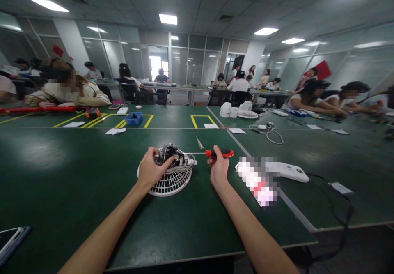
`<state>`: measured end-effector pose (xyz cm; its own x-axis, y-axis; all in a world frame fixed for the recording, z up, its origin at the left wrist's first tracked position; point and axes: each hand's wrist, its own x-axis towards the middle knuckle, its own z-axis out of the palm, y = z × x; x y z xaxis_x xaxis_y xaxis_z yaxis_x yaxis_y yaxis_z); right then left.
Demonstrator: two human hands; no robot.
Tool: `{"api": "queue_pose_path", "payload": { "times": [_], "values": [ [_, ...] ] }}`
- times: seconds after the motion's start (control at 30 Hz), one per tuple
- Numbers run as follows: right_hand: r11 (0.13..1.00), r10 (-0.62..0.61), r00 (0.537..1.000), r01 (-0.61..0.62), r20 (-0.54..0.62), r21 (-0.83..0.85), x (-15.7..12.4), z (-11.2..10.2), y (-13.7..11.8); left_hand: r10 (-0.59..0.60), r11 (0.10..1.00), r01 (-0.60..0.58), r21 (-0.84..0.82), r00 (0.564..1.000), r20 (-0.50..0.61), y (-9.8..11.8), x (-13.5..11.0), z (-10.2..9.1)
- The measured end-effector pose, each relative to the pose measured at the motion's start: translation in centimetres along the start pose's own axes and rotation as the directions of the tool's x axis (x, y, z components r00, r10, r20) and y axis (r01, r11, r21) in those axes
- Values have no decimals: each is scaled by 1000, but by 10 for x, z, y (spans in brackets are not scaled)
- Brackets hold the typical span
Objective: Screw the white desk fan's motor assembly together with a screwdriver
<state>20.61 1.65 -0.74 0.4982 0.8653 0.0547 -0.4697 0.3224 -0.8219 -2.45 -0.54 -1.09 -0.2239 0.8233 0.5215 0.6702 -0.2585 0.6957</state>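
Note:
On the green table lies a white fan grille (168, 187) with a dark motor assembly (169, 153) and wires on top of it. My left hand (153, 169) is closed around the motor assembly, thumb across its near side. In my right hand (219, 165) is a screwdriver (227, 153) with a red and black handle. Its shaft lies level and points left into the assembly; the tip is hidden among the parts. Just behind the shaft, a small pointed metal tool (200, 143) rests on the table.
A white power strip (291, 171) with a black cable lies to the right, beside a blurred-out bright object (257, 181). Farther back are a blue bin (134, 118), white fan parts (246, 110) and a coiled white cable (272, 132). A phone (12, 241) lies front left. Several people sit around.

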Motion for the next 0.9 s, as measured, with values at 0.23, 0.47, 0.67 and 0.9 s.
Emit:
{"api": "queue_pose_path", "payload": {
  "times": [0.23,0.47,0.67,0.9],
  "values": [
    [998,42,998,-40,-51,38,2,0,0,1,1000,-1,-11,1000,5,0,0,0],
    [997,-57,995,52,-84,-52,4,-1,3,-6,1000,6,0,1000,-4,1,0,0],
    [994,-66,992,57,-110,-88,5,0,5,-13,1000,13,9,1000,5,-2,1,1],
    [994,-71,992,61,-109,-86,4,-1,3,-38,995,30,96,995,88,7,8,3]
  ]
}}
